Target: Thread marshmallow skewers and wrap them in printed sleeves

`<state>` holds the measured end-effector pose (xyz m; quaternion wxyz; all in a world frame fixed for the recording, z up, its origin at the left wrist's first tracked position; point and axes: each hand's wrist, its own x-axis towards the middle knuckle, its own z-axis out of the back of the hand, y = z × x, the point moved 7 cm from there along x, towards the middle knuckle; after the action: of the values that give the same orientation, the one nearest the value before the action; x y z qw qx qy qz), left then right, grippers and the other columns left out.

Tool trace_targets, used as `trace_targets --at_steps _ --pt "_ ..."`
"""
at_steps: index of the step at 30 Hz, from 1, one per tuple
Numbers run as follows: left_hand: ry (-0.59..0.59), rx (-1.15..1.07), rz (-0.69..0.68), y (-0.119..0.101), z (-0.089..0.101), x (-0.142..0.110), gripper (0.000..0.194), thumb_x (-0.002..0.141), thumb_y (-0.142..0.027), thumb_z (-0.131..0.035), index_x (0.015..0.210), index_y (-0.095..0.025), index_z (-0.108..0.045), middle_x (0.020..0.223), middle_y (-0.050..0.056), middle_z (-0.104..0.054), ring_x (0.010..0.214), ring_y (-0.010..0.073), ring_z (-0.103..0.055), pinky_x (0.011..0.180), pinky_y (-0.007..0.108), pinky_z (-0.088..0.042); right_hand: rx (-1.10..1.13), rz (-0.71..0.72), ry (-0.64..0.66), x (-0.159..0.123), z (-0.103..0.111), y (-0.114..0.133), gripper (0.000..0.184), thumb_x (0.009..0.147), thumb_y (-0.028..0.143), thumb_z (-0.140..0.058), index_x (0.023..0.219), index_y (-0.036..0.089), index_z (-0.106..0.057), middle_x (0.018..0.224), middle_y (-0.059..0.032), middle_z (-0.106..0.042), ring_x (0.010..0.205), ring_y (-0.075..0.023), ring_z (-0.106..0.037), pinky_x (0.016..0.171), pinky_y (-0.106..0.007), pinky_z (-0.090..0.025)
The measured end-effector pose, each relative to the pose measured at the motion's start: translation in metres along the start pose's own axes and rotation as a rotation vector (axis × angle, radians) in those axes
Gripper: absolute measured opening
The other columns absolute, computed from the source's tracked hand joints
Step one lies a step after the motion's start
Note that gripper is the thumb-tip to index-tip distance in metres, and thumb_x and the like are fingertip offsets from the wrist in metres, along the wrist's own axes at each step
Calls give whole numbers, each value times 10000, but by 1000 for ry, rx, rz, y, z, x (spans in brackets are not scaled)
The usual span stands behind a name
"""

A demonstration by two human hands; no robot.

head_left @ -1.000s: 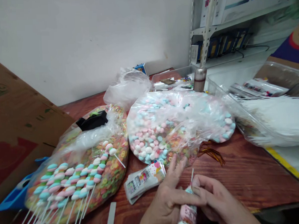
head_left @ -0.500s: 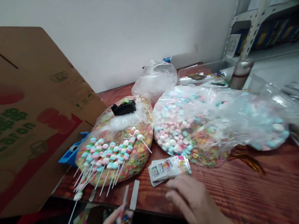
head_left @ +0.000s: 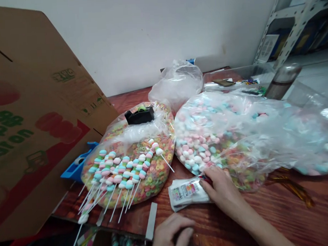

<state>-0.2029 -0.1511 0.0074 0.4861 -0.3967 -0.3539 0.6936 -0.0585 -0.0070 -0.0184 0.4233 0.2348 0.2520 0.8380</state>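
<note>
Resting my right hand [head_left: 221, 189], fingers curled, on the printed packets [head_left: 186, 193], their small print unreadable, on the near counter [head_left: 301, 218], right of the marshmallow skewers [head_left: 119, 173]. My half-curled left hand [head_left: 172, 234] sits beside a metal strip [head_left: 152, 221], its grip unclear.

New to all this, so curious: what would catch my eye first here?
Rows of pastel marshmallow twists on white sticks come first, lying on a clear bag of rainbow cereal rings at the left of the wooden table. Beside it sits a bag of pink, white and blue marshmallows, and the right hand touches a stack of printed packets near the front.
</note>
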Motion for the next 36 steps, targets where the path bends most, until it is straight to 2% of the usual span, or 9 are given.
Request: trace_targets --at_steps 3,6,12,16,20,22,28,32,36 --pt "139 -147 -1 -22 -54 28 147 814 -268 -658 804 -226 -799 718 83 -726 702 211 -645 688 277 -465 10 5 -25 -1 1 1 47 831 173 -585 798 205 -573 848 -40 -600 846 -237 -548 742 -353 -369" --pt "225 -432 129 -12 -92 41 139 789 -260 -668 770 -170 -773 638 49 -671 594 162 -577 598 253 -426 21 20 -61 -4 5 3 79 853 180 -549 792 208 -590 854 -48 -608 880 -253 -544 787 -388 -365" --pt "168 -889 300 15 -118 48 439 751 -482 -730 1053 -165 -721 784 70 -713 627 159 -620 627 272 -473 235 -84 -102 -18 25 -2 262 975 311 -408 788 221 -569 697 -14 -595 671 -193 -564 621 -300 -435" --pt "178 -1285 262 -3 -126 47 561 697 -492 -787 1163 -196 -687 1154 151 -692 959 271 -676 822 364 -496 669 -256 -174 -39 41 -14 208 976 383 -460 960 229 -599 832 -26 -674 724 -180 -640 647 -256 -527" --pt "154 -1560 198 -32 -127 49 551 659 -499 -812 1140 -254 -699 1208 113 -680 1155 292 -590 971 428 -445 851 -327 -255 -59 51 -22 160 929 374 -581 1020 248 -617 948 -38 -714 824 -184 -671 730 -236 -557" --pt "114 -1500 163 -42 -125 53 520 643 -423 -842 1111 -242 -709 1151 103 -701 1091 273 -619 988 432 -439 878 -338 -276 -64 52 -25 146 905 369 -622 987 251 -638 929 -30 -716 829 -180 -673 734 -223 -557" --pt "-272 -1146 212 -32 -100 58 258 676 -302 -834 855 -153 -722 838 54 -711 827 198 -648 835 336 -499 865 -362 -197 -68 47 -25 204 884 408 -639 813 218 -628 739 3 -642 673 -147 -599 625 -202 -516" --pt "-254 -1086 175 -24 -97 57 269 680 -330 -835 670 -149 -637 657 -3 -625 646 122 -555 665 243 -469 875 -414 -160 -72 39 -20 325 893 490 -598 746 200 -594 706 10 -591 673 -145 -551 625 -209 -466" --pt "-267 -1288 185 -14 -104 58 302 671 -318 -851 672 -152 -598 615 -27 -569 576 90 -487 558 206 -421 928 -526 -123 -79 35 -16 467 932 591 -468 752 186 -619 546 48 -467 477 -100 -414 457 -202 -341"
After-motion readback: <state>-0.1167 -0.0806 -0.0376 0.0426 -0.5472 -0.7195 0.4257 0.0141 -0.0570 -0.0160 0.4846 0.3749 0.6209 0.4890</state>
